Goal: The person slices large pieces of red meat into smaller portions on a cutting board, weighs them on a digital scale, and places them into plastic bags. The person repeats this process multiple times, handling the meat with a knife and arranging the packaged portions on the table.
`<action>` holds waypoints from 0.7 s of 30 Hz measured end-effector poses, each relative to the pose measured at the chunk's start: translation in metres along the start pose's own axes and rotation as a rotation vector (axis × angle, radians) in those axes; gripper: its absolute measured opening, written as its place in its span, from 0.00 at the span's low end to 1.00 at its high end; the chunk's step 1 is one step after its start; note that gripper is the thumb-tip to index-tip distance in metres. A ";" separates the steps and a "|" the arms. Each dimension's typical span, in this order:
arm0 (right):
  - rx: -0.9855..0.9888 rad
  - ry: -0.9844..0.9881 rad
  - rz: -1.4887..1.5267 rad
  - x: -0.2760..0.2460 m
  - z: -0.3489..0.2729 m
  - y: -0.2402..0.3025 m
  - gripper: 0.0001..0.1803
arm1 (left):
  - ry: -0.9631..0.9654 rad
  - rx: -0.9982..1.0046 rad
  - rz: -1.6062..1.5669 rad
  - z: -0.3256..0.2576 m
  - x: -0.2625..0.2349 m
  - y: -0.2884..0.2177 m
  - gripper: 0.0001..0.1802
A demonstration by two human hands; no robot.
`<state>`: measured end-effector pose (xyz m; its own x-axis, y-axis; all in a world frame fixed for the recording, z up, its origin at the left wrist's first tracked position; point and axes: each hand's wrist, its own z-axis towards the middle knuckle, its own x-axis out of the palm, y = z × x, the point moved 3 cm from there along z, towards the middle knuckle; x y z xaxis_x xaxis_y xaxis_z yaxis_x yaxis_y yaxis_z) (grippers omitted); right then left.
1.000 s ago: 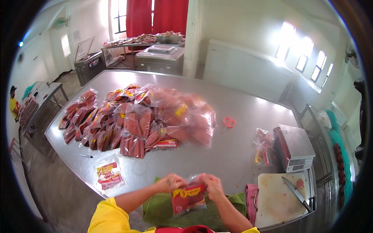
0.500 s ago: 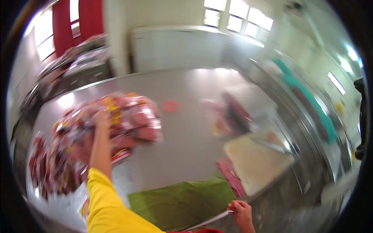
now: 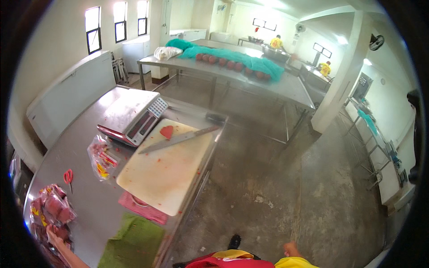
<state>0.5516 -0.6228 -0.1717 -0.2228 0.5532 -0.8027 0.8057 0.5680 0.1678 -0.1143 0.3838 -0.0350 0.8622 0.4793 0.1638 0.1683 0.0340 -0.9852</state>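
My left hand (image 3: pixel 54 234) is at the lower left, its fingers closed on one of the clear plastic packs of reddish meat (image 3: pixel 56 205) heaped at the table's edge. My right hand (image 3: pixel 290 249) hangs low over the floor beside my body, fingers curled, with nothing visible in it. Red-handled scissors (image 3: pixel 68 177) lie just beyond the packs. A loose clear bag with red and yellow labels (image 3: pixel 103 158) lies near the white cutting board (image 3: pixel 165 178). On the board rest a long knife (image 3: pixel 176 140) and a small red piece of meat (image 3: pixel 166 131).
A digital scale (image 3: pixel 129 114) stands behind the board. A pink cloth (image 3: pixel 142 208) and a green cloth (image 3: pixel 132 243) lie on the steel table's near side. Across the concrete floor (image 3: pixel 268 201), another table holds round brown items under green netting (image 3: pixel 237 60). Two people in yellow work farther back.
My view has swung to the right, so the meat packs now sit at the lower left. My right hand is away from the white edge it was pinching by the green cloth.
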 end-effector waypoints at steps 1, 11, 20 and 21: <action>-0.016 0.046 -0.062 -0.003 0.036 -0.013 0.11 | 0.020 -0.011 -0.053 -0.028 0.007 0.006 0.20; -0.525 0.516 -0.266 0.067 0.164 0.181 0.18 | 0.179 -0.009 0.023 -0.430 0.239 -0.030 0.14; -0.829 0.630 -0.237 0.053 0.125 0.457 0.25 | 0.249 0.175 -0.019 -0.510 0.437 -0.016 0.13; -0.845 0.628 -0.279 0.045 0.130 0.472 0.28 | 0.284 0.179 -0.003 -0.524 0.472 -0.013 0.14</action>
<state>0.9928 -0.4089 -0.2031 -0.7735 0.4163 -0.4780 0.0991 0.8242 0.5575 0.5414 0.1499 0.0816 0.9648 0.2161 0.1500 0.1064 0.2012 -0.9738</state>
